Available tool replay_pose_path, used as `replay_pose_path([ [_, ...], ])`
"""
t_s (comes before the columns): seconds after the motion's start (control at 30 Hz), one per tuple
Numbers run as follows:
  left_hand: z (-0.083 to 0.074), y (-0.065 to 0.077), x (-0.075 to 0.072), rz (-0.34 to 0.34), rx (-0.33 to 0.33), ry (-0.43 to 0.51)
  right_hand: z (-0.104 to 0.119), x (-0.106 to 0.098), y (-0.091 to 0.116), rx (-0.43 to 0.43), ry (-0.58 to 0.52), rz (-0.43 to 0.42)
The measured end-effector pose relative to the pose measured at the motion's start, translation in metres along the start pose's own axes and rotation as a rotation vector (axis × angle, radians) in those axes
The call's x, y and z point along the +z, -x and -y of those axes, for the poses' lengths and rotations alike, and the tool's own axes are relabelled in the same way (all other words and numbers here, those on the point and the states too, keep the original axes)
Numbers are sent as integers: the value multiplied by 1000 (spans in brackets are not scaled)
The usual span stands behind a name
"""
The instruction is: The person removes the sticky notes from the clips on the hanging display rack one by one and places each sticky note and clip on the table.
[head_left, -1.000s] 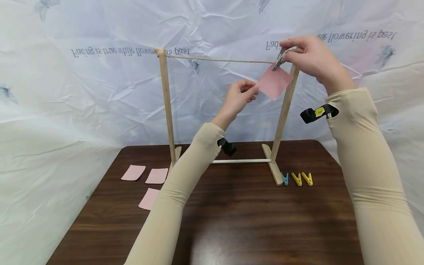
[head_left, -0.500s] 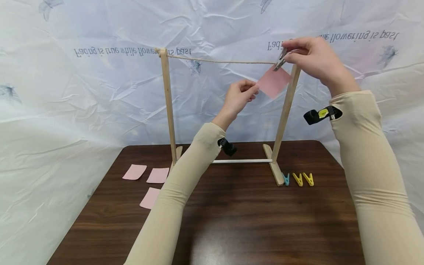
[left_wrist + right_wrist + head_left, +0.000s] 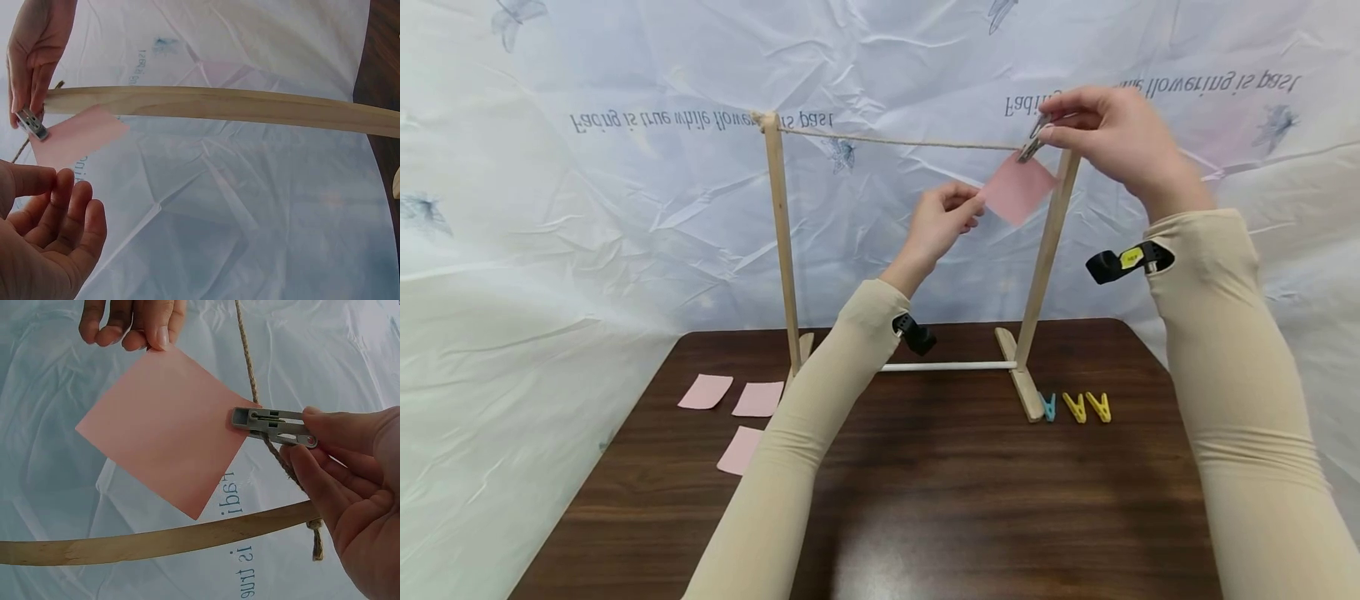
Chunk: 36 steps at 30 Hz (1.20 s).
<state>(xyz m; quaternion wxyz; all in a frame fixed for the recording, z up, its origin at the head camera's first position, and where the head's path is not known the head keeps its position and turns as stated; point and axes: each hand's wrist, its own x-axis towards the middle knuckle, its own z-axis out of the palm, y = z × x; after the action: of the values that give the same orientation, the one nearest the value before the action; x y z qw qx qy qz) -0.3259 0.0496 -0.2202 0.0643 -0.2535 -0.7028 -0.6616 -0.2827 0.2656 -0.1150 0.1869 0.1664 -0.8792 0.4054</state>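
Note:
A square pink paper note (image 3: 1018,190) hangs cornerwise at the right end of a thin rope (image 3: 895,141). My left hand (image 3: 942,218) pinches its left corner between thumb and forefinger; the other fingers curl loosely in the left wrist view. At the note's top corner, my right hand (image 3: 1116,137) holds a grey clothespin (image 3: 275,425) by its handle ends. The clothespin's front end covers the note's corner, and the rope passes behind and through the clip in the right wrist view. The handle ends stand close together there.
The rope spans two wooden posts (image 3: 782,242) of a stand with a white bottom bar (image 3: 951,366). More pink notes (image 3: 757,399) lie on the dark wooden table (image 3: 970,500) at left, one partly behind my left sleeve. A blue clothespin (image 3: 1048,407) and two yellow clothespins (image 3: 1098,407) lie at right.
The grey clothespin's handles, spread apart a second ago, look closer together now under my right fingers. The rope dips slightly at the clip. My left hand keeps its pinch on the note.

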Motion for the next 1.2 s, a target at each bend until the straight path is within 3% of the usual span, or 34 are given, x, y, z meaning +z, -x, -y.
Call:
replay_pose_path([
  [0.37,5,2,-2,0,10,-16,-4,12,1,-61,-40,-163],
  [0.6,7,3,-1,-2,8,-39,-6,17,0,-99,-10,-254],
  [0.97,12,4,-5,-9,15,-38,-5,17,2,-203,-153,-395],
  [1.2,15,4,-6,-8,25,-31,4,17,11,-239,-131,-464],
])
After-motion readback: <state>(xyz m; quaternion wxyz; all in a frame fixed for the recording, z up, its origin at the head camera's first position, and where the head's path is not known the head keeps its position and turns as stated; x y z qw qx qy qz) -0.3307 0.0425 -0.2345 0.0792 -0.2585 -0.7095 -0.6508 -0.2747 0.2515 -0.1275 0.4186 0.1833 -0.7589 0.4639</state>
